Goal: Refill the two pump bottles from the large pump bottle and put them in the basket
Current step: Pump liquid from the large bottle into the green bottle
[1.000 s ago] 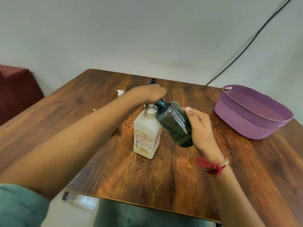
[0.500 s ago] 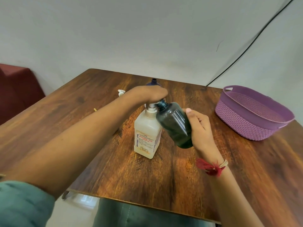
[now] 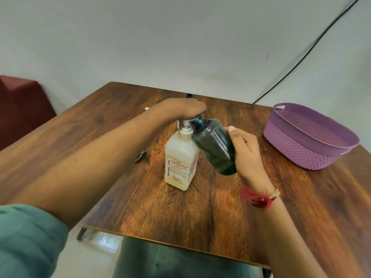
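pressing atop the large pump bottle point(image 3: 180, 159), left grip point(image 3: 181, 109), finger curl i cannot tell; right grip point(image 3: 246, 151) clasps tilted dark bottle point(image 3: 214, 149) beside it.

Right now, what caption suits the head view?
Left hand presses large white pump bottle; right hand tilts dark translucent bottle toward it.

The left hand point(image 3: 180, 108) covers its own fingers and the pump head of the large pump bottle point(image 3: 179, 159), the forearm leaves only the dark neck of a second bottle point(image 3: 189, 95) showing, and the fingers of the right hand point(image 3: 247, 151) vanish behind the dark green bottle point(image 3: 214, 147) it holds.
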Demonstrator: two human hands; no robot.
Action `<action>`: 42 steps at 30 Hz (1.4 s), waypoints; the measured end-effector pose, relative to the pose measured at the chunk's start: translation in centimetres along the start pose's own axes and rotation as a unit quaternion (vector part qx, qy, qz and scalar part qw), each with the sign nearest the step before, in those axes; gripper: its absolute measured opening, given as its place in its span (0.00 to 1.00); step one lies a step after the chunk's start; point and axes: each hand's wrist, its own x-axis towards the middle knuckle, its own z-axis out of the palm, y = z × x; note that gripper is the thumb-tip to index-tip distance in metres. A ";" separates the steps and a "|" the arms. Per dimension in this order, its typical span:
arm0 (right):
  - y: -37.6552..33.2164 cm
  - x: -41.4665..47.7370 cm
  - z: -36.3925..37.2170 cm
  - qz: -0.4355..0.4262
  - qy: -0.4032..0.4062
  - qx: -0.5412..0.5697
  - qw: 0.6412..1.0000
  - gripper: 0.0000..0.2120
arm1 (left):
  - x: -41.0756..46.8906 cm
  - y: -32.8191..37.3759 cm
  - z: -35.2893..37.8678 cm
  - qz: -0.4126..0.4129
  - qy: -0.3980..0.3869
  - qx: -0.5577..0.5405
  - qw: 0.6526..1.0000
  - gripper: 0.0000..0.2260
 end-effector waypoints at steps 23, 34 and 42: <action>1.1 0.0 0.5 0.011 -0.010 0.025 1.000 0.18 | 0.3 -0.6 0.4 -0.035 0.009 -0.044 0.998 0.11; 1.0 -0.2 0.6 0.012 -0.004 0.025 1.000 0.18 | 0.0 -0.7 0.5 -0.020 0.014 -0.043 0.999 0.11; 0.8 0.1 0.5 -0.002 -0.004 0.016 1.000 0.17 | 0.2 -0.6 0.3 -0.016 0.013 -0.022 1.000 0.11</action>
